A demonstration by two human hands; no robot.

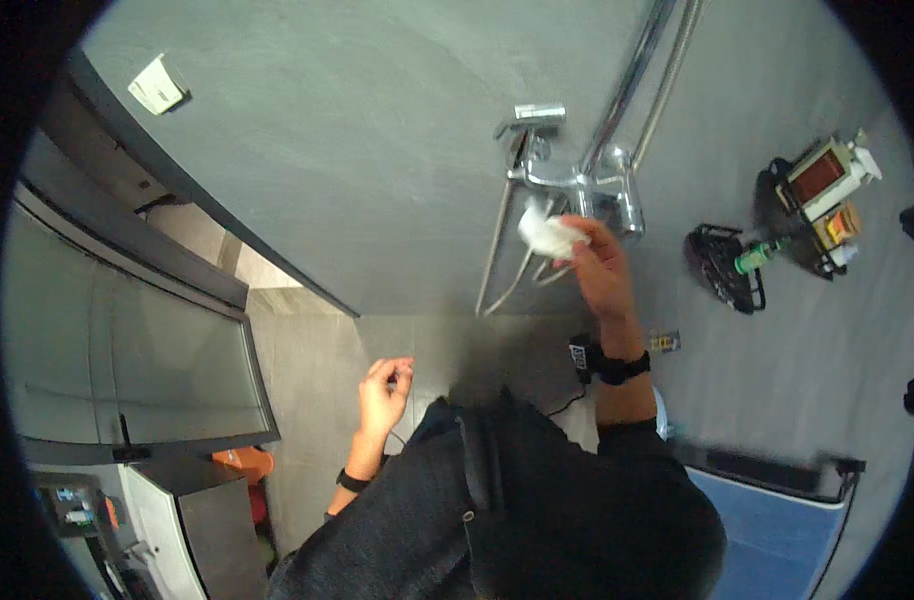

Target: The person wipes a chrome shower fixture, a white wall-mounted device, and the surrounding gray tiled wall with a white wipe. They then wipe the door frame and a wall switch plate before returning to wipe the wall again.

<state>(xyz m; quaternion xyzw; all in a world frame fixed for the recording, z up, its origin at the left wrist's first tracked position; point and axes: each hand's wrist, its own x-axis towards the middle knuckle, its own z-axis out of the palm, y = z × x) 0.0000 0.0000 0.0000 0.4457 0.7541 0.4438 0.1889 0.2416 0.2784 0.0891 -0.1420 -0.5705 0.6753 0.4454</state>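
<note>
My right hand [605, 275] is closed around a crumpled white cloth or tissue [549, 234], somewhat blurred. It is raised in front of the chrome shower mixer [577, 185] on the grey wall, and I cannot tell whether the white piece touches the metal. A chrome hand sprayer [537, 118] hangs in a holder just left of the mixer, with its hose [495, 250] looping down. Low over the floor, my left hand [383, 395] is held away from everything, its fingers loosely curled and apart, with nothing visible in them.
On the right wall, black wire racks [722, 265] carry a green tube [757, 258] and a pump bottle [827, 178]. A blue panel [767, 530] stands at lower right. Glass doors [157, 370] line the left, with a white-topped cabinet [162, 530] below. A white box [159, 86] is on the wall.
</note>
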